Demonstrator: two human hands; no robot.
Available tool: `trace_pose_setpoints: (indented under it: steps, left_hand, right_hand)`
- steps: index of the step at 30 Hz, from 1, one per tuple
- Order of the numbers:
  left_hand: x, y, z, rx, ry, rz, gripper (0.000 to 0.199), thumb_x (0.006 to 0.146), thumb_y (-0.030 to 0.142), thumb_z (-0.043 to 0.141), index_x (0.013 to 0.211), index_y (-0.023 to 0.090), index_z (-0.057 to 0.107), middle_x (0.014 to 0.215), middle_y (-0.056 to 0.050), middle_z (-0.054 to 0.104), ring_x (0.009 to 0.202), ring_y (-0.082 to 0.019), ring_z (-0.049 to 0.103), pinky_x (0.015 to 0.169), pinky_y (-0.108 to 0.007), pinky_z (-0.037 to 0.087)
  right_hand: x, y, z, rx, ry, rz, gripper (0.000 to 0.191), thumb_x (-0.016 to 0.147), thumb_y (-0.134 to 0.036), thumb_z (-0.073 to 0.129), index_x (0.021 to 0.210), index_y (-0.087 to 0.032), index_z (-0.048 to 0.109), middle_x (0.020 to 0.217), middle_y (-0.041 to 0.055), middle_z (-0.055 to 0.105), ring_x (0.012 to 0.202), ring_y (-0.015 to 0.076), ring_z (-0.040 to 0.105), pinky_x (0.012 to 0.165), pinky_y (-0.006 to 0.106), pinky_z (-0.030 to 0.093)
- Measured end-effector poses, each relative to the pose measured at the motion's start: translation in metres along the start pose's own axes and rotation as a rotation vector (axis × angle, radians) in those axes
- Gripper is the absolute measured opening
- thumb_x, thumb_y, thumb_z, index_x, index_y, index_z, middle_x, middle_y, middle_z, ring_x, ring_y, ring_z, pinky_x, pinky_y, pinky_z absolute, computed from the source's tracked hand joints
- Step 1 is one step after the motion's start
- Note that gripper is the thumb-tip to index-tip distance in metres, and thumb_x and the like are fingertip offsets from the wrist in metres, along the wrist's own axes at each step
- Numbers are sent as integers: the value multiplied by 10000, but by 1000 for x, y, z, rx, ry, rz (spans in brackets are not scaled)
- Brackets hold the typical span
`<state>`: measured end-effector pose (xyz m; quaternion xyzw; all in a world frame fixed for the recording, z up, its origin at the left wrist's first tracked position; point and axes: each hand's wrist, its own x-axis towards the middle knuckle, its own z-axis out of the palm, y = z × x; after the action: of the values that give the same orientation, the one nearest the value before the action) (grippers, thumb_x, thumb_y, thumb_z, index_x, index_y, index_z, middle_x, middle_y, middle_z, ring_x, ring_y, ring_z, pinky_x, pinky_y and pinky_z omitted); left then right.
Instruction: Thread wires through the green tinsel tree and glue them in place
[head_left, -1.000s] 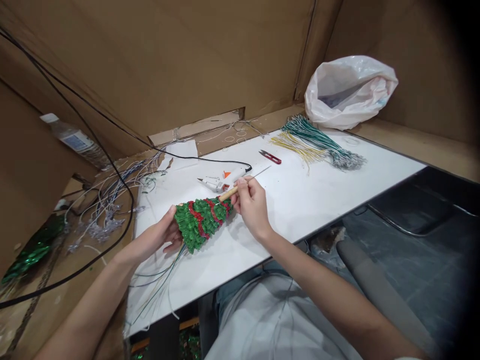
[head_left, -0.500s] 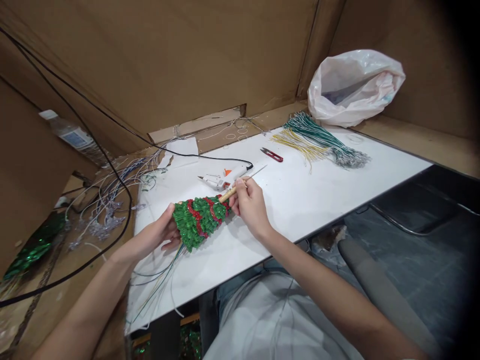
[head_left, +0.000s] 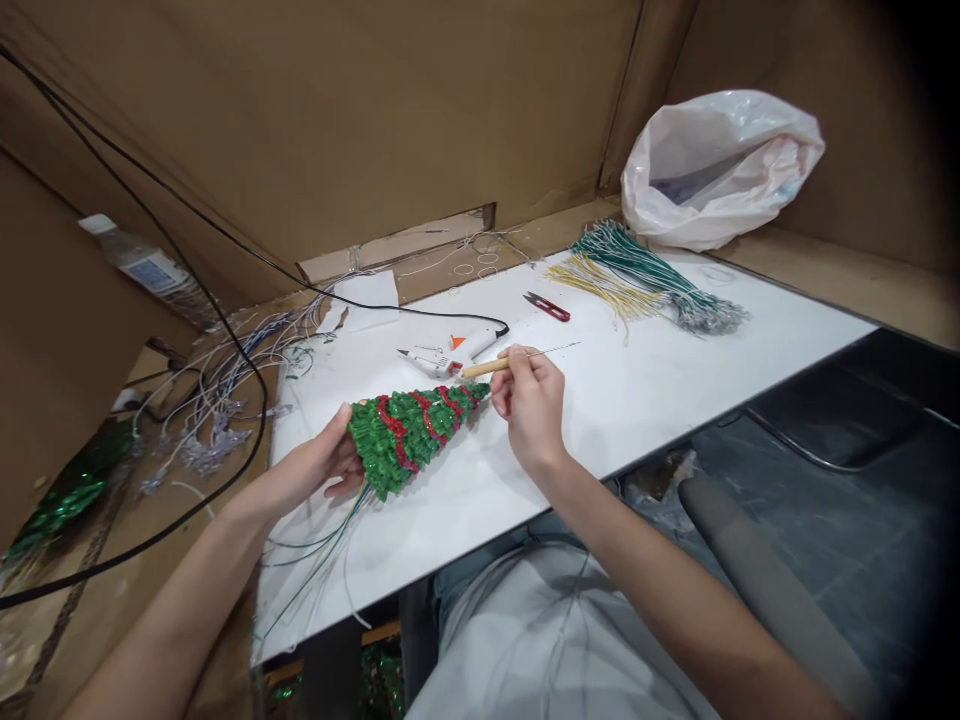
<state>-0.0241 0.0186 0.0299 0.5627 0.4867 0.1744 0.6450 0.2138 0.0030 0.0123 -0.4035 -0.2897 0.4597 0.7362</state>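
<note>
Head view looks down on a white tabletop point(head_left: 660, 400) where the two hands are apart, with a green tinsel cone tree point(head_left: 409, 435) banded in red lying between them. The left hand point(head_left: 319, 462) cradles the tree's wide base end from beneath, its fingers curled up against the green strands, and holds it clear of the surface. The tree's long axis runs from that hand rightward and slightly upward, so its narrow tip points at the right hand point(head_left: 531, 410) and ends just beside that hand's fingers, not quite touching them. The left hand is therefore nearer the tree's bulk, while the right is nearest the tip. The right hand pinches a wooden-handled needle tool point(head_left: 484, 368) crosswise above the tip, with its thin steel point aimed away to the right, not at the tree. Loose coloured wires point(head_left: 322, 560) trail from the tree's base toward the near tabletop edge. Beyond the hands lie a white glue gun point(head_left: 435, 360), red-handled thread snips point(head_left: 546, 307) and bundles of green and yellow wire point(head_left: 637, 280).
</note>
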Motion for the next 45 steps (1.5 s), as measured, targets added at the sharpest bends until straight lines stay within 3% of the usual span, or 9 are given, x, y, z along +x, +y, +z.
trace_pose_setpoints:
  steps: [5, 9, 14, 18, 22, 26, 30, 35, 45]
  left_hand:
    - [1, 0, -2, 32, -48, 10, 576, 824, 728, 307, 681, 190, 453, 498, 49, 336, 395, -81, 253, 394, -259, 153]
    - [1, 4, 2, 20, -36, 24, 577, 795, 747, 347, 610, 202, 391, 487, 61, 257, 380, -80, 230, 405, -275, 146]
    - [-1, 4, 2, -11, -37, 26, 563, 804, 730, 363, 610, 202, 385, 502, 59, 244, 389, -77, 248, 407, -266, 152]
    - [-2, 5, 0, 10, -46, 24, 554, 828, 709, 347, 629, 195, 399, 500, 57, 258, 397, -71, 238, 416, -268, 152]
    - [-3, 6, 0, -16, -66, 8, 521, 879, 664, 276, 732, 191, 438, 523, 56, 277, 425, -77, 205, 401, -263, 103]
    - [-3, 6, 1, -40, -67, 3, 487, 898, 629, 282, 736, 190, 414, 526, 64, 253, 437, -71, 189, 399, -248, 90]
    - [-3, 7, 2, -20, -84, 13, 503, 893, 639, 258, 757, 188, 433, 519, 51, 321, 430, -76, 175, 384, -255, 81]
    - [-3, 8, 2, -13, -66, 15, 507, 896, 635, 268, 723, 186, 428, 520, 50, 307, 433, -75, 190, 399, -266, 100]
    - [-1, 2, -3, -22, -70, -11, 538, 893, 647, 245, 733, 179, 457, 514, 46, 299, 430, -76, 219, 390, -262, 96]
  right_hand:
    - [0, -1, -1, -53, -179, 108, 222, 860, -383, 528, 769, -182, 504, 450, -76, 514, 284, 54, 406, 282, 172, 235]
    - [1, -2, -2, 24, -22, 53, 198, 867, -352, 519, 769, -182, 490, 449, -77, 517, 283, 38, 378, 289, 161, 229]
    - [0, -1, -2, -38, -186, 134, 218, 861, -382, 533, 782, -179, 509, 465, -68, 533, 290, 55, 422, 277, 168, 233]
    - [-1, 1, -1, 0, -99, 103, 218, 867, -386, 529, 799, -182, 502, 461, -80, 529, 281, 45, 404, 273, 159, 241]
    - [-1, 2, 2, -42, -273, 175, 245, 875, -415, 511, 802, -181, 497, 456, -72, 541, 290, 72, 461, 273, 169, 297]
    - [-1, 3, 2, 14, -118, 88, 230, 882, -399, 508, 805, -184, 484, 461, -80, 538, 288, 57, 444, 278, 158, 297]
    - [-2, 4, 3, -33, -266, 185, 256, 878, -428, 508, 808, -182, 486, 471, -68, 552, 308, 77, 489, 289, 170, 342]
    - [-1, 2, 2, 11, -91, 66, 229, 889, -396, 498, 810, -181, 493, 472, -77, 531, 300, 51, 444, 289, 160, 309]
    - [-4, 3, 1, -43, -198, 106, 232, 874, -404, 511, 803, -184, 503, 482, -72, 535, 312, 62, 460, 303, 174, 333]
